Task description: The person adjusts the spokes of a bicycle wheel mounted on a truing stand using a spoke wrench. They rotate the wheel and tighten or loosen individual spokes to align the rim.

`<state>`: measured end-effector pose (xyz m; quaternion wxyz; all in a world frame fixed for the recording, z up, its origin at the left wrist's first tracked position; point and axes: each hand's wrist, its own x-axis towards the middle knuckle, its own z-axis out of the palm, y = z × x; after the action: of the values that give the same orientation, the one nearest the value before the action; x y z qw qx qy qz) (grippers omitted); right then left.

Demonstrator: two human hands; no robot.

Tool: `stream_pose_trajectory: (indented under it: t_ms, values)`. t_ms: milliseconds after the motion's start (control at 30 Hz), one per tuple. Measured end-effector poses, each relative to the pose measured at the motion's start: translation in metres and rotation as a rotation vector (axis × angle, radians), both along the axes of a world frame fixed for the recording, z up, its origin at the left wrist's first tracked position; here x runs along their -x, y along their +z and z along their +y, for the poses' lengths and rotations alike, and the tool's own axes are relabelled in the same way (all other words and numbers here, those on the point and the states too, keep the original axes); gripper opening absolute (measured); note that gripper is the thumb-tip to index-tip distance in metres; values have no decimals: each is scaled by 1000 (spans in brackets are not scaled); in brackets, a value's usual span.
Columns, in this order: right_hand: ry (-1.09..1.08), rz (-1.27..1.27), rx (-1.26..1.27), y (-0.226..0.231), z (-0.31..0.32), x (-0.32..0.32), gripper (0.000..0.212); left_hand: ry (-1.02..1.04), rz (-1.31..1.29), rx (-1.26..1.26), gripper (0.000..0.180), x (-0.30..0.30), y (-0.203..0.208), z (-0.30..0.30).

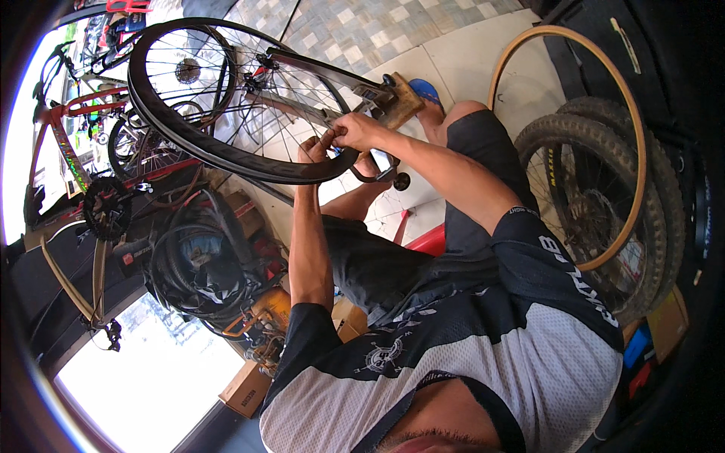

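Observation:
A black deep-rimmed bicycle wheel with thin spokes sits tilted in a metal wheel truing stand with a wooden base. My left hand is at the near part of the rim, its fingers curled in among the spokes. Beside it my right hand is closed, its fingertips meeting those of the left by the rim. Whatever the fingers pinch is too small and covered to make out. The hub is at the wheel's middle, away from both hands.
At the left stands a red bicycle frame with a black chainring. Knobby-tyred wheels and a tan hoop lean on the right. Dark tubes and tyres are piled at lower left, near a cardboard box. A blue shoe is beside the wooden base.

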<state>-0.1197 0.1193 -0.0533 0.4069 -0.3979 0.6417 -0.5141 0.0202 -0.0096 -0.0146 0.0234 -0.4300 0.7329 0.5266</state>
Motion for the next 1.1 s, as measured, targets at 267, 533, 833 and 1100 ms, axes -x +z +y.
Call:
stream_pose_trajectory:
  t_ms: [267,533,833,1100]
  values:
    - [29,-122,-68,-14,-3,-2,39,40,36,193,46,7,9,10]
    - [-171,-296,27,4,-6,10,35,566,163,-331,56,0,12,6]
    - [-242,83,-120,-3,6,22,38,326,251,-446,54,1,4,20]
    - [-68,24,-184,1,13,9,38,283,215,-344,49,-5,17,16]
